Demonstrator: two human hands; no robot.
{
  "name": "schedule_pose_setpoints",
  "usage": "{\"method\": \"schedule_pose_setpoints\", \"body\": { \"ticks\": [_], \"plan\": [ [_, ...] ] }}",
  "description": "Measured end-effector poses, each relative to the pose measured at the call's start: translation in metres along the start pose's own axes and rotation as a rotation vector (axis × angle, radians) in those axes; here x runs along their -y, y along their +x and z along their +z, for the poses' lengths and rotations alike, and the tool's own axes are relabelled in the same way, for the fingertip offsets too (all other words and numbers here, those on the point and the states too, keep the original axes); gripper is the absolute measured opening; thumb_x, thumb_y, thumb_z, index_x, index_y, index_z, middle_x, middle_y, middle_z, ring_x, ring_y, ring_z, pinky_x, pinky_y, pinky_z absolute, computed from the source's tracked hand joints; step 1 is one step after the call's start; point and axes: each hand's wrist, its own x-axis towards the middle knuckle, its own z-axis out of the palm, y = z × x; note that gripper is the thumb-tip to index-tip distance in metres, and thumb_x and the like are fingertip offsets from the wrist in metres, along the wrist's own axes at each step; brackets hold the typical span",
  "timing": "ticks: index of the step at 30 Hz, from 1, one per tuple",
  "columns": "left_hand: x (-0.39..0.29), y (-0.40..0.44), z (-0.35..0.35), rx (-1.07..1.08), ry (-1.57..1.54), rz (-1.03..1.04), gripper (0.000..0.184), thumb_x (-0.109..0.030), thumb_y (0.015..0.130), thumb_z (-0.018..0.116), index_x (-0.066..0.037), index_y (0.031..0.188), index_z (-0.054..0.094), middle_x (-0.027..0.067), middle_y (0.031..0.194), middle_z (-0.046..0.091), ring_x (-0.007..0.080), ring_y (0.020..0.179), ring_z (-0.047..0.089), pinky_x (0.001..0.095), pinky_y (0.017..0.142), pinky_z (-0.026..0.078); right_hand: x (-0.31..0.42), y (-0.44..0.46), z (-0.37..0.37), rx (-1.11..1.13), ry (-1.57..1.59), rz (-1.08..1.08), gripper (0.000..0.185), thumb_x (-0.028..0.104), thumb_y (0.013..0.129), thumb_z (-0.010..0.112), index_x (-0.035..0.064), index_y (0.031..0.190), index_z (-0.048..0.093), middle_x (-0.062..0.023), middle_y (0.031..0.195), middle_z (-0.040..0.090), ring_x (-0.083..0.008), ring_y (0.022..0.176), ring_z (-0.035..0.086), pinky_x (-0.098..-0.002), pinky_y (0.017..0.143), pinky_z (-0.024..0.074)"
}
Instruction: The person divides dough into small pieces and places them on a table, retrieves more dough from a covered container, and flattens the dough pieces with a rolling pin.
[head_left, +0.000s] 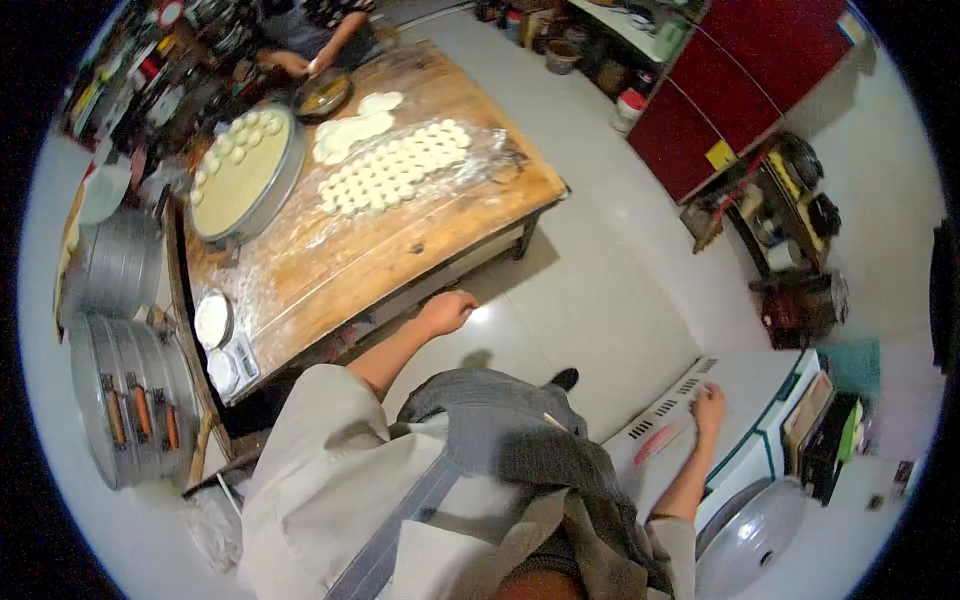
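Left hand: the left hand (448,312) is hanging in front of the floor (600,270), near the long edge of the tabletop (400,255).
Left fingers: they are curling loosely inward; I cannot tell whether they are pinching anything.
Right hand: the right hand (708,405) is showing over the white chest (745,390), near its vent slots (665,407); whether it is touching the top, I cannot tell.
Right fingers: they are bending inward; whether they are pressing together, I cannot tell.
Dough pieces: the dough pieces (395,168) are lying in close rows on the floured tabletop, well apart from both hands.
Dough sheet: the dough sheet (350,135) is lying just beside those rows.
Tray: the round tray (240,200) is sitting on the tabletop, the buns (243,137) lining one side of it.
Co-worker: another person's hands (290,64) are working at the far edge, near the dark bowl (346,96).
Steamers: the metal steamers (90,390) are standing beside the tabletop, at the left.
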Motion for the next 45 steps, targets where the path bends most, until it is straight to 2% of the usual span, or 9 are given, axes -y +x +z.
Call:
{"method": "schedule_pose_setpoints", "body": {
  "ticks": [6, 10, 16, 23, 28, 34, 37, 41, 45],
  "plan": [
    [0.098, -0.091, -0.049, -0.308, -0.114, -0.350, 0.026, -0.014, 0.088, 0.059, -0.007, 0.112, 0.067, 0.0164, 0.104, 0.069, 0.0365, 0.099, 0.066, 0.0451, 0.089, 0.052, 0.313, 0.019, 0.144, 0.648, 0.271, 0.000, 0.028, 0.017, 0.093, 0.063, 0.0005, 0.116, 0.064, -0.0072, 0.081, 0.063, -0.0147, 0.061, 0.063, -0.0286, 0.053, 0.0518],
    [0.150, -0.128, -0.082, -0.537, -0.495, -0.613, 0.024, -0.011, 0.090, 0.062, -0.003, 0.112, 0.065, 0.0173, 0.102, 0.070, 0.0298, 0.094, 0.069, 0.0391, 0.083, 0.054, 0.384, 0.050, 0.221, 0.844, 0.285, -0.139, 0.027, 0.018, 0.093, 0.063, -0.0002, 0.114, 0.064, -0.0068, 0.079, 0.063, -0.0139, 0.060, 0.062, -0.0285, 0.053, 0.0513],
    [0.180, -0.154, -0.102, -0.727, -0.365, -0.825, 0.022, -0.015, 0.092, 0.061, -0.001, 0.108, 0.067, 0.0169, 0.100, 0.071, 0.0284, 0.089, 0.069, 0.0375, 0.081, 0.054, 0.465, 0.090, 0.313, 1.069, 0.175, -0.226, 0.025, 0.018, 0.094, 0.062, -0.0018, 0.110, 0.065, -0.0065, 0.077, 0.063, -0.0136, 0.059, 0.061, -0.0290, 0.053, 0.0506],
    [0.134, -0.228, -0.088, -0.615, -0.317, -1.095, 0.024, -0.013, 0.091, 0.055, -0.003, 0.108, 0.068, 0.0204, 0.104, 0.069, 0.0403, 0.096, 0.064, 0.0447, 0.085, 0.052, 0.641, 0.032, 0.410, 1.188, 0.315, -0.962, 0.029, 0.022, 0.094, 0.063, 0.0000, 0.113, 0.066, -0.0204, 0.098, 0.070, -0.0327, 0.089, 0.068, -0.0393, 0.082, 0.0538],
    [0.117, -0.364, 0.010, -0.802, -0.294, -1.241, 0.025, -0.017, 0.091, 0.054, -0.003, 0.106, 0.069, 0.0204, 0.103, 0.068, 0.0394, 0.098, 0.064, 0.0457, 0.088, 0.051, 0.787, -0.104, 0.443, 1.300, 0.206, -1.210, 0.043, 0.026, 0.095, 0.062, 0.0010, 0.130, 0.057, -0.0253, 0.117, 0.063, -0.0395, 0.108, 0.060, -0.0442, 0.095, 0.0482],
    [0.119, -0.577, 0.217, -0.589, 0.124, -1.361, 0.029, -0.025, 0.090, 0.056, -0.003, 0.101, 0.071, 0.0163, 0.107, 0.069, 0.0366, 0.102, 0.064, 0.0448, 0.090, 0.051, 0.918, -0.312, 0.498, 1.338, 0.366, -1.475, 0.048, 0.023, 0.099, 0.059, 0.0014, 0.140, 0.046, -0.0254, 0.118, 0.056, -0.0351, 0.101, 0.063, -0.0402, 0.087, 0.0519],
    [0.079, -0.627, 0.209, -0.569, -0.320, -1.637, 0.027, -0.023, 0.088, 0.062, -0.002, 0.104, 0.069, 0.0145, 0.101, 0.070, 0.0333, 0.092, 0.065, 0.0427, 0.082, 0.053, 0.983, -0.414, 0.520, 1.301, 0.322, -1.512, 0.051, 0.027, 0.098, 0.059, 0.0021, 0.141, 0.046, -0.0283, 0.123, 0.053, -0.0378, 0.098, 0.063, -0.0420, 0.088, 0.0519],
    [0.033, -0.654, 0.238, -1.629, -1.622, -1.633, 0.026, -0.022, 0.084, 0.071, -0.003, 0.101, 0.067, 0.0108, 0.091, 0.069, 0.0304, 0.078, 0.066, 0.0462, 0.068, 0.054, 1.050, -0.520, 0.594, 1.098, 0.336, -1.766, 0.053, 0.031, 0.097, 0.059, 0.0035, 0.140, 0.044, -0.0322, 0.124, 0.050, -0.0446, 0.098, 0.063, -0.0472, 0.088, 0.0518],
    [-0.010, -0.636, 0.281, -1.668, -1.912, -1.668, 0.028, -0.023, 0.085, 0.073, -0.004, 0.104, 0.065, 0.0109, 0.095, 0.068, 0.0302, 0.080, 0.066, 0.0477, 0.068, 0.054, 1.085, -0.586, 0.616, 1.089, 0.069, -1.744, 0.050, 0.035, 0.098, 0.056, 0.0049, 0.136, 0.045, -0.0324, 0.121, 0.050, -0.0483, 0.099, 0.061, -0.0509, 0.087, 0.0517]
  ]
}}
